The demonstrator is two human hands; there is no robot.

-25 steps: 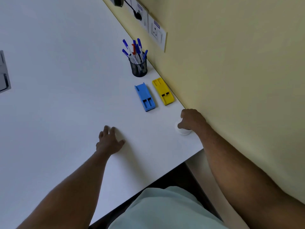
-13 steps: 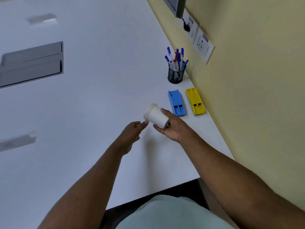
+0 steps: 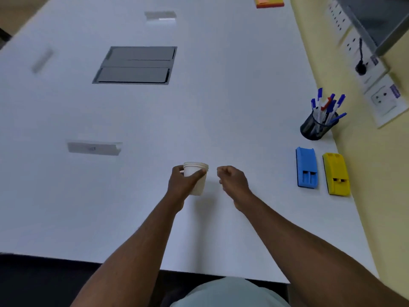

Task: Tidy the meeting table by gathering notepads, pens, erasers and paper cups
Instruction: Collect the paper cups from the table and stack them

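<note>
Paper cups, white, nested in a short stack [image 3: 197, 178]: upright, gripped around the side by left hand [image 3: 182, 185], thumb across the front, just above the white meeting table [image 3: 199, 107]; contact with tabletop cannot be told. Right hand [image 3: 232, 179] just beside the stack, not touching it, fingers curled loosely, holding nothing. Well right of the stack, near the yellow wall: blue plastic board eraser [image 3: 306, 168], yellow plastic board eraser [image 3: 336, 173] alongside it. Beyond the erasers, black mesh pen holder [image 3: 316, 127] with blue-capped pens [image 3: 325, 105]. Grey floor-box lid [image 3: 136, 65] far beyond the stack.
</note>
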